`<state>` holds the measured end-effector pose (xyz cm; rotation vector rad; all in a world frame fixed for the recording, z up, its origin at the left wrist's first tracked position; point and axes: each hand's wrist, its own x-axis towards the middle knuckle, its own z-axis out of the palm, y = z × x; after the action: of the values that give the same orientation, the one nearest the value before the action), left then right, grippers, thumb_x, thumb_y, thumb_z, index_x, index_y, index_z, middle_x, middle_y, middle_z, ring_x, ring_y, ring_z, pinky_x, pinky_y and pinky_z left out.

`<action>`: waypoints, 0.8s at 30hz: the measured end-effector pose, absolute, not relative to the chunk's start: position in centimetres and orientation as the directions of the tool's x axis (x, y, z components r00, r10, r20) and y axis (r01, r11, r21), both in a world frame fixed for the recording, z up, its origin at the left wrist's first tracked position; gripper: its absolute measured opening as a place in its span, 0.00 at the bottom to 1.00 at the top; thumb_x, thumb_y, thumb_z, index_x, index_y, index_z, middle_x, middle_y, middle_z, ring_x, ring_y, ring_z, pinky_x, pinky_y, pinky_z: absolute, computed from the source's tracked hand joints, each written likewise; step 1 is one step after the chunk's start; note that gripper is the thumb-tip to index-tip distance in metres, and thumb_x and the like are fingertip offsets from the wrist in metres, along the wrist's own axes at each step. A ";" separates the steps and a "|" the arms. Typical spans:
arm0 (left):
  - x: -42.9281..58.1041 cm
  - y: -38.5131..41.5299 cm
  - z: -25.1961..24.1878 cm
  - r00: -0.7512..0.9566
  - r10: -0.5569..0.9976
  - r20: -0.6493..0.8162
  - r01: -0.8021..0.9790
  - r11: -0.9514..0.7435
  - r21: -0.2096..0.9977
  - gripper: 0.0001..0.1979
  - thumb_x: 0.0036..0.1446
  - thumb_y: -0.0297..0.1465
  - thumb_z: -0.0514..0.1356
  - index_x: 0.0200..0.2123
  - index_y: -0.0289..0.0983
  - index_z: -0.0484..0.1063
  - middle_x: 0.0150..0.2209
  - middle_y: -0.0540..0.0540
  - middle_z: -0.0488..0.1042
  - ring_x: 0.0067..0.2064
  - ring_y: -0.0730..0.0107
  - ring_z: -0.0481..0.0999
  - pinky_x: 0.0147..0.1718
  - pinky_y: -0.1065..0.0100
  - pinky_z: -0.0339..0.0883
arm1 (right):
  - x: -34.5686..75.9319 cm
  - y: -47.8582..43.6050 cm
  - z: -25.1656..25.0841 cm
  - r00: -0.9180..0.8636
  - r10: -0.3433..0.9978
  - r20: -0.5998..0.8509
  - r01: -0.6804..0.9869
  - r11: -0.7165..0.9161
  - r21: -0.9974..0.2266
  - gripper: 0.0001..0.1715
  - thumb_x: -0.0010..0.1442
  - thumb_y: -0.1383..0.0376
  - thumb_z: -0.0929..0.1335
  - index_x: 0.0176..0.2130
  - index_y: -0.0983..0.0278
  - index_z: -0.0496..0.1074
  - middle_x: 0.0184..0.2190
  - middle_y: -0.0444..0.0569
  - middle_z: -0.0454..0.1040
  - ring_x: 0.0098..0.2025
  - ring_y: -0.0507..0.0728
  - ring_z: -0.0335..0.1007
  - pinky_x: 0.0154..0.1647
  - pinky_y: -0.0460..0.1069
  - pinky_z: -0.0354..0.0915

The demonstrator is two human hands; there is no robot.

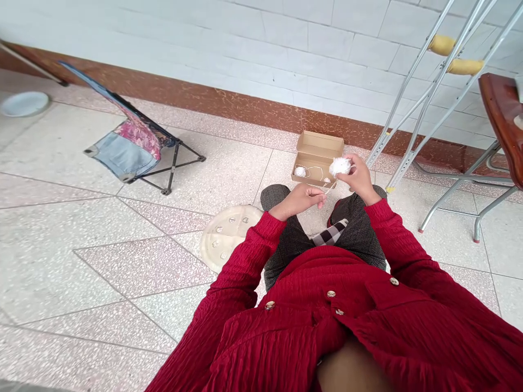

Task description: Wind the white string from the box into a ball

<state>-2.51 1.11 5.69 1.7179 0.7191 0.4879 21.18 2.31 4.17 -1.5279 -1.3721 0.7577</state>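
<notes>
My right hand [360, 177] holds a fluffy white ball of yarn [340, 166] between thumb and fingers, above the right side of an open cardboard box [321, 142]. From the ball a short white strand [330, 188] runs down to my left hand [301, 200], whose thumb and fingertips are pinched on it. Inside the box lie a smaller white yarn ball [300, 172] with a loose loop of thread and a small white piece [326, 180]. Both hands are over my knees, apart from each other.
A round cream mat [229, 234] lies left of my legs. Farther left stands a folding chair [131, 147], with a white basin [25, 103] beyond it. Metal crutches [433, 92] lean on the wall at right, beside a brown chair [500, 120] with metal legs.
</notes>
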 end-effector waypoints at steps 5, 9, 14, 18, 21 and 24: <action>-3.3 2.9 7.0 0.619 0.780 0.090 0.257 -0.309 0.916 0.17 0.62 0.37 0.61 0.23 0.36 0.78 0.26 0.50 0.78 0.32 0.71 0.73 0.39 0.69 0.65 | 19.4 -1.1 2.6 -0.192 0.949 -0.251 0.174 -0.219 -0.960 0.34 0.39 0.68 0.77 0.48 0.59 0.76 0.42 0.45 0.75 0.40 0.57 0.71 0.45 0.53 0.70; -2.9 3.9 5.9 0.564 0.821 0.091 0.218 -0.255 0.942 0.16 0.60 0.39 0.63 0.24 0.35 0.78 0.28 0.49 0.79 0.34 0.69 0.75 0.41 0.67 0.67 | 19.1 -3.4 4.5 -0.387 0.866 -0.317 -0.137 -0.394 -0.909 0.33 0.43 0.68 0.78 0.50 0.58 0.77 0.44 0.44 0.78 0.43 0.55 0.74 0.44 0.49 0.70; -1.5 3.4 4.0 0.500 0.865 0.037 0.139 -0.123 0.983 0.21 0.59 0.47 0.65 0.24 0.34 0.78 0.27 0.48 0.79 0.33 0.68 0.76 0.38 0.68 0.67 | 19.8 -3.7 6.5 -0.450 0.854 -0.263 -0.348 -0.438 -0.829 0.36 0.43 0.65 0.79 0.53 0.59 0.75 0.48 0.49 0.81 0.44 0.60 0.78 0.41 0.54 0.76; -1.1 1.9 3.4 0.583 0.812 0.009 0.108 -0.089 0.990 0.24 0.62 0.47 0.62 0.22 0.34 0.77 0.26 0.46 0.79 0.32 0.69 0.76 0.40 0.67 0.68 | 20.3 -2.3 7.4 -0.234 0.941 -0.244 -0.429 -0.325 -0.843 0.27 0.49 0.61 0.77 0.49 0.59 0.74 0.42 0.48 0.83 0.41 0.60 0.79 0.42 0.55 0.77; -1.0 0.7 3.5 0.657 0.753 -0.014 0.120 -0.087 0.989 0.23 0.65 0.44 0.60 0.22 0.35 0.75 0.26 0.46 0.79 0.33 0.69 0.77 0.42 0.68 0.68 | 20.3 -1.1 7.6 -0.075 0.965 -0.252 -0.385 -0.261 -0.885 0.22 0.50 0.60 0.77 0.44 0.59 0.74 0.38 0.46 0.81 0.37 0.56 0.78 0.39 0.51 0.77; -0.9 0.2 3.9 0.697 0.716 -0.041 0.168 -0.107 0.980 0.21 0.65 0.41 0.59 0.23 0.35 0.75 0.27 0.48 0.79 0.32 0.71 0.76 0.41 0.69 0.67 | 19.6 -0.5 7.5 0.030 0.964 -0.265 -0.305 -0.244 -0.921 0.24 0.45 0.61 0.79 0.42 0.60 0.72 0.38 0.43 0.79 0.33 0.53 0.76 0.34 0.48 0.75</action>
<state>-0.92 0.19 3.87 1.6450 0.7270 0.5396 19.62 -0.47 7.48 -1.1924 -0.7961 1.4701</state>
